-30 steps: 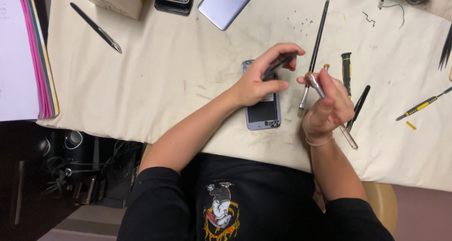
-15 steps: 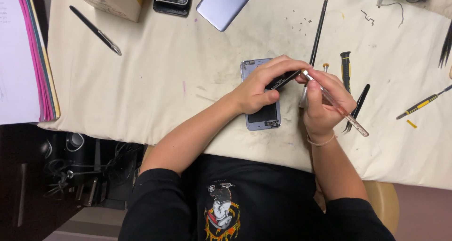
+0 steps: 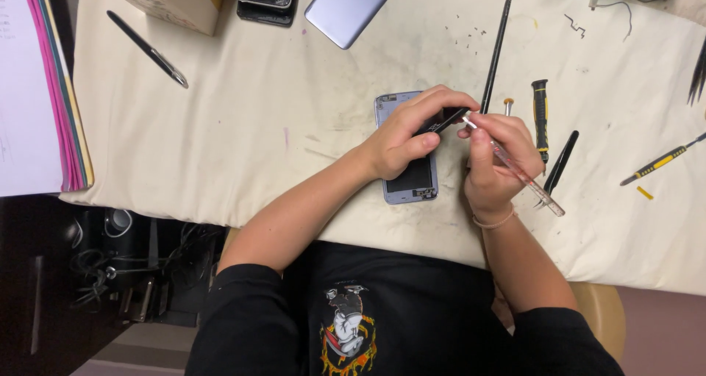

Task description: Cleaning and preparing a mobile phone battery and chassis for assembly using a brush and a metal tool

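Black part [image 3: 443, 119] pinched in left hand [image 3: 403, 135] over the phone [image 3: 409, 181]; right hand [image 3: 498, 163] grips tweezers [image 3: 518, 172] (tip touching the part's right end).

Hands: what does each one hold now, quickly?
Left hand: closed on a small black part over the phone.
Right hand: closed on a clear-handled tool.

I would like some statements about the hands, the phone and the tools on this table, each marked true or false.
1. The left hand holds a small black part above the opened phone. True.
2. The right hand holds a clear-handled screwdriver with its tip at the black part. True.
3. The phone lies on bare wood. False: it lies on a cream cloth.
4. The black pen lies right of the phone. False: it lies far to the left.
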